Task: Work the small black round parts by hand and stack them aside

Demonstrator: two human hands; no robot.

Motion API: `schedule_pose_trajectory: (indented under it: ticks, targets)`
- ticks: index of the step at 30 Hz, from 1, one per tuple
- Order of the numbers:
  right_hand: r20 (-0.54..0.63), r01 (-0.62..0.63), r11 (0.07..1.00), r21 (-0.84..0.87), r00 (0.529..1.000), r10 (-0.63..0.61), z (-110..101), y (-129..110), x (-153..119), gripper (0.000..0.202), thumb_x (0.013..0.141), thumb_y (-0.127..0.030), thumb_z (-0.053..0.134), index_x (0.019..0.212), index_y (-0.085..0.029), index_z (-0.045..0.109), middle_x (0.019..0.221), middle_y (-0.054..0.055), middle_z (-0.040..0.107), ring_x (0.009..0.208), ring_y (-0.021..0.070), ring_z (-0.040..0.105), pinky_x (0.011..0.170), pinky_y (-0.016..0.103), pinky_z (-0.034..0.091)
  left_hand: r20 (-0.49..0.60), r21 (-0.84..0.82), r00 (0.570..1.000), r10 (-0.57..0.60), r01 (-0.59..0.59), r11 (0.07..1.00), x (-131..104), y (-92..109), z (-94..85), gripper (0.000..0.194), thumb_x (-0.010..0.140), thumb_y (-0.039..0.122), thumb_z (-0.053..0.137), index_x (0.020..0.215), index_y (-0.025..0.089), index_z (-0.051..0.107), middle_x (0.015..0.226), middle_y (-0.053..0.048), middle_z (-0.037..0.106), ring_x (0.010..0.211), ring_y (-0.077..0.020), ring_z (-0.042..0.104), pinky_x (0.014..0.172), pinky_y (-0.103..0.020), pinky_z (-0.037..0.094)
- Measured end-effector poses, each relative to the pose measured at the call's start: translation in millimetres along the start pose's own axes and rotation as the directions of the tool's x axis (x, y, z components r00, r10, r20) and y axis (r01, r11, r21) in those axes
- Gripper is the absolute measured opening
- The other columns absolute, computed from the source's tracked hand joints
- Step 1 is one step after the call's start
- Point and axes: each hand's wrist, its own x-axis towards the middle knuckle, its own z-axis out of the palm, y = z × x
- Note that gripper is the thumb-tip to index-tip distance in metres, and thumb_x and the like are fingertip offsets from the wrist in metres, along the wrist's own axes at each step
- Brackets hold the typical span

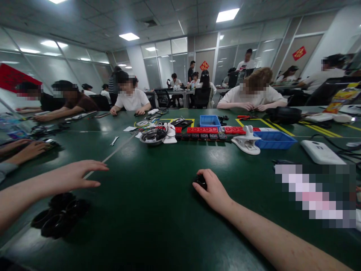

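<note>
My right hand (213, 190) is closed around a small black ring-shaped part (201, 181) on the green table (146, 226). Its fingers cover much of the part, so I cannot tell its exact kind. Over the table at the left, my left hand (81, 175) hovers with thumb and fingers apart and nothing between them. Below that hand stands a cluster of several black ring-shaped parts (58, 216), packed close together and open at the top.
Across the table's middle lie a metal bowl (152, 137) with cables, red-and-black strips (202, 131), a white clip (247, 143) and blue trays (275, 140). A wrench (114, 141) lies left. A white device (322, 152) sits right. A co-worker's hands (31, 150) work at far left.
</note>
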Motion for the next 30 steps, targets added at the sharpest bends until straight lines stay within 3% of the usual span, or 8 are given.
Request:
schedule_pose_trajectory:
  ticks: [3,5,14,21,30]
  targets:
    - [0.004,-0.009,1.0,0.004,1.0,0.009,0.7,0.8,0.6,0.024,0.078,-0.032,0.052,0.097,-0.018,0.048,0.096,0.007,0.052,0.091,0.0206,0.049,0.081,0.038,0.042,0.235,0.087,0.97,-0.06,0.04,0.995,-14.4,-25.9,2.3,0.044,0.067,0.035,0.054,0.108,0.019,0.059,0.112,-0.003,0.06,0.104,-0.0208,0.053,0.091,-0.03,0.036]
    - [0.005,-0.007,1.0,0.002,1.0,0.007,1.2,1.0,0.6,0.024,0.078,-0.032,0.051,0.097,-0.018,0.048,0.096,0.007,0.052,0.09,0.0209,0.05,0.08,0.038,0.043,0.268,0.1,0.959,-0.09,0.065,0.993,-21.8,-31.1,2.6,0.045,0.067,0.038,0.054,0.109,0.02,0.058,0.109,-0.003,0.061,0.102,-0.0216,0.054,0.089,-0.029,0.036]
    - [0.003,0.016,1.0,-0.008,1.0,-0.016,1.7,1.0,0.6,0.024,0.079,-0.034,0.05,0.097,-0.017,0.048,0.096,0.008,0.052,0.091,0.0212,0.051,0.081,0.038,0.043,0.295,0.101,0.955,-0.008,-0.023,0.995,-33.8,-28.9,22.6,0.05,0.058,0.029,0.064,0.107,0.021,0.059,0.1,-0.005,0.061,0.088,-0.0213,0.056,0.079,-0.026,0.039]
    - [0.014,0.02,1.0,-0.001,1.0,-0.02,1.6,0.8,0.5,0.026,0.08,-0.034,0.049,0.099,-0.017,0.048,0.097,0.009,0.052,0.091,0.0213,0.051,0.081,0.038,0.043,0.224,0.036,0.974,0.04,-0.05,0.998,-36.5,-31.2,31.3,0.028,0.062,0.026,0.059,0.089,0.025,0.066,0.082,0.002,0.063,0.082,-0.0205,0.057,0.074,-0.026,0.04]
    - [0.007,0.03,1.0,0.003,1.0,-0.03,1.7,0.7,0.2,0.024,0.08,-0.033,0.05,0.097,-0.016,0.048,0.096,0.008,0.053,0.09,0.0207,0.051,0.08,0.038,0.043,0.166,0.168,0.983,0.075,-0.103,0.98,-2.2,-33.5,29.7,0.034,0.064,0.03,0.06,0.098,0.024,0.063,0.091,-0.006,0.063,0.086,-0.0237,0.058,0.076,-0.029,0.041]
